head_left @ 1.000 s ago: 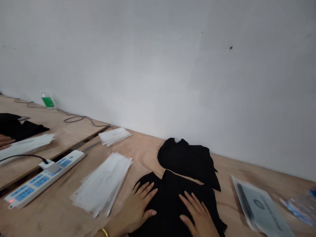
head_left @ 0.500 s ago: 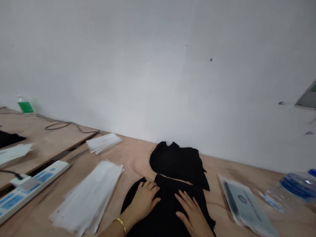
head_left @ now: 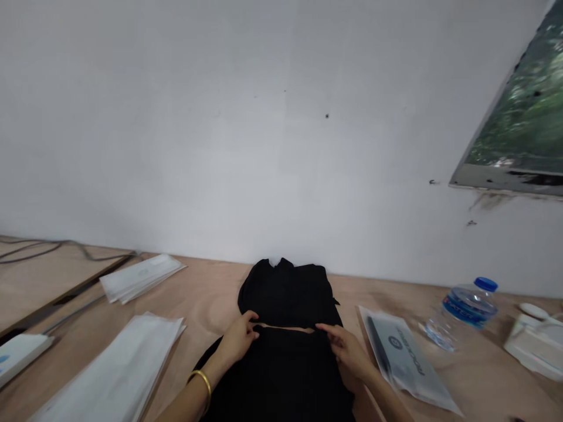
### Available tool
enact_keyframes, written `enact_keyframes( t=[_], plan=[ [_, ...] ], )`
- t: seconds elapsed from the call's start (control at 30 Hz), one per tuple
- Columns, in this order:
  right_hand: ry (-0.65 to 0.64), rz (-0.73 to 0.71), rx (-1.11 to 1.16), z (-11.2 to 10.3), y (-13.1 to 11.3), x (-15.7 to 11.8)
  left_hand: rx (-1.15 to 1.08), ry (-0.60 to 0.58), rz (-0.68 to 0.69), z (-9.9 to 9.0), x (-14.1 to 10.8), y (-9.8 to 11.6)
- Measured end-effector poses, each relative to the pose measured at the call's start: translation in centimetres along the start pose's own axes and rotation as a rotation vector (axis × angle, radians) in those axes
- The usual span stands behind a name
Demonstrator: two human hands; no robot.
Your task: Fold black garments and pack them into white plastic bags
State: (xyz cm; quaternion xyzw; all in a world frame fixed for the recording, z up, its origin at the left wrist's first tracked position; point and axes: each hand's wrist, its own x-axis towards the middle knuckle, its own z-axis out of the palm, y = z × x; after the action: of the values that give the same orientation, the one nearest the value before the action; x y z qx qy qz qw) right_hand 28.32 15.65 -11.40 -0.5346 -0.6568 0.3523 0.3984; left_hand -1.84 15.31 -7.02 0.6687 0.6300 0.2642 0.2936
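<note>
A black cloth garment lies on the plywood table (head_left: 409, 293) in two overlapping-looking folds, an upper bunched part (head_left: 285, 293) and a lower flat part (head_left: 277, 375), with a thin strip of wood showing between them. My left hand (head_left: 237, 339), with a gold bangle (head_left: 201, 382) on the wrist, pinches the top edge of the lower part. My right hand (head_left: 345, 350) holds the same edge from the other side. The cloth's lower end runs out of view.
Stacks of white plastic sleeves (head_left: 118, 369) lie to the left, beside a white power strip (head_left: 21, 357) and a raised board (head_left: 44, 275) with cables. To the right are a printed clear bag (head_left: 396, 357), a water bottle (head_left: 461, 310) and a white box (head_left: 534, 346). A window (head_left: 514, 111) shows high on the wall.
My hands have gone from lying flat on the black cloth to pinching its top edge. The view has swung right, bringing the bottle, white box and window in.
</note>
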Motion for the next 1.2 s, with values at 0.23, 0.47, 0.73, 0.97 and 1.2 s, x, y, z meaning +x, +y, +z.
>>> enact_keyframes(
  t=[0.23,0.47,0.73,0.97,1.2],
  plan=[
    [0.113,0.082,0.121,-0.2,0.7,0.9,-0.042,0.087,0.001,0.2,0.6,-1.2],
    [0.153,0.191,0.111,0.3,1.0,0.4,-0.1,0.132,-0.022,1.1,0.6,-0.6],
    [0.148,0.06,0.1,0.8,-1.4,1.1,-0.145,0.214,0.003,1.1,0.4,-1.1],
    [0.195,0.192,0.223,1.9,-0.7,0.8,-0.127,0.331,0.018,1.5,0.2,-1.3],
    [0.16,0.263,0.231,1.3,0.2,0.2,-0.087,0.348,0.052,2.2,0.0,-1.8]
  ],
)
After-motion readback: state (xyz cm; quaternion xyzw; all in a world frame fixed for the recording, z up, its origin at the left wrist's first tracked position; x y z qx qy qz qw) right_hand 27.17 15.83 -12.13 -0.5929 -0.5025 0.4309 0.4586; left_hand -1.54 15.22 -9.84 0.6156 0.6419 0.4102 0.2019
